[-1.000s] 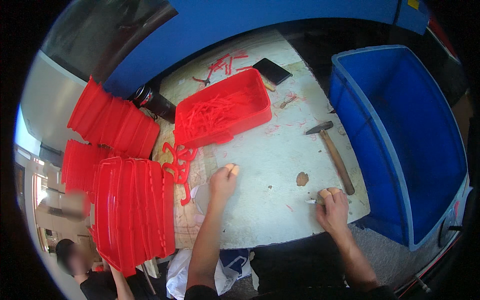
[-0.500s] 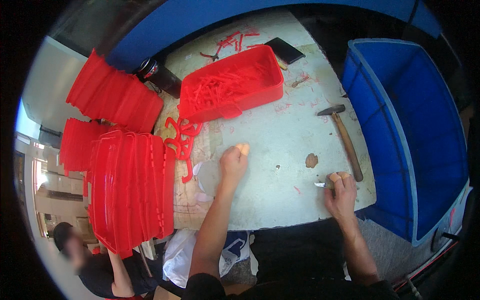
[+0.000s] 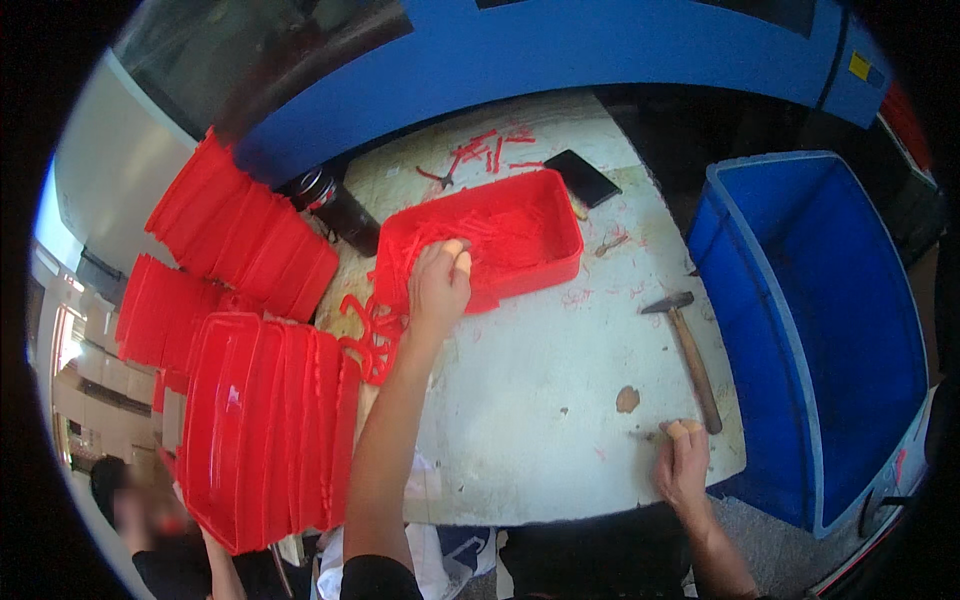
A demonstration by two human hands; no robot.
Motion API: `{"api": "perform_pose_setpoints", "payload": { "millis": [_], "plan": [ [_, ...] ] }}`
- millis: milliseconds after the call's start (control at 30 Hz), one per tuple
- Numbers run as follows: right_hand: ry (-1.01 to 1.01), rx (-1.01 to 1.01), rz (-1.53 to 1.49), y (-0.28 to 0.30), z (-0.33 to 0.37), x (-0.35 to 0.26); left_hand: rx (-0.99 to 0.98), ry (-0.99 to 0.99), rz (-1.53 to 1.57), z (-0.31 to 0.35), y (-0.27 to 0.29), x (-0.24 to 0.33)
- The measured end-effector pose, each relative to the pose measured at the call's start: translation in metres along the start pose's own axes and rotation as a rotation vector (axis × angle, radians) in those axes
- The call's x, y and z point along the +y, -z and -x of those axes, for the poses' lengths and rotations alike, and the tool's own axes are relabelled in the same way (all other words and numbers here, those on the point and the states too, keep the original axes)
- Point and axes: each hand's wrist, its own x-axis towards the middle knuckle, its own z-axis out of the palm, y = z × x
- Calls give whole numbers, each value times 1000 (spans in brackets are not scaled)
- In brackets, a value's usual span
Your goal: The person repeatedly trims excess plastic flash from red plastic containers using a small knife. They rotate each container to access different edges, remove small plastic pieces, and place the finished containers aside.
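My left hand (image 3: 440,288) is over the near left corner of a red plastic bin (image 3: 535,283) holding thin red scrap strips (image 3: 510,232). Its fingers look curled, with tan covers on the tips; whatever they hold is hidden. Low at the table's right, my right hand (image 3: 686,468) is closed, also with tan-covered fingertips. A small knife (image 3: 650,435) pokes out dimly to its left, the blade hard to make out. Close by lie a wooden-handled hammer (image 3: 694,365) and a brown stain on the table. Red plastic handles (image 3: 375,345) lie beside my left forearm.
Stacks of red plastic bins (image 3: 265,425) crowd the left side. A dark can (image 3: 345,215), cutting pliers (image 3: 437,178) and a black phone (image 3: 582,178) sit toward the back. A large blue crate (image 3: 765,330) stands at the right. Another person (image 3: 165,540) is at lower left.
My left hand has moved forward from the middle of the table to the red bin. The view has tilted up. My right hand stays near the hammer, and its blade shows less clearly.
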Motion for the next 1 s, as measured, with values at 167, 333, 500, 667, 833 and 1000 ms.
{"api": "perform_pose_setpoints", "payload": {
  "millis": [167, 333, 500, 667, 833, 1000],
  "plan": [
    [-17, 0, 19, 0, -1, 0, -461, 175, -58, -72, -43, -43],
    [-81, -53, 55, -1, -7, -3, -217, 248, 27, -156, -99, -105],
    [-80, -91, 48, 3, -16, -10, -372, 410, -137, -210, -152, -160],
    [-144, -124, 16, 6, -20, -13, -743, 194, -180, -233, -188, -178],
    [-191, -152, 15, 4, -18, -12, -732, 384, -354, -243, -192, -190],
    [-186, -150, 11, 4, -13, -8, -589, 398, -245, -242, -179, -190]
  ]
}}
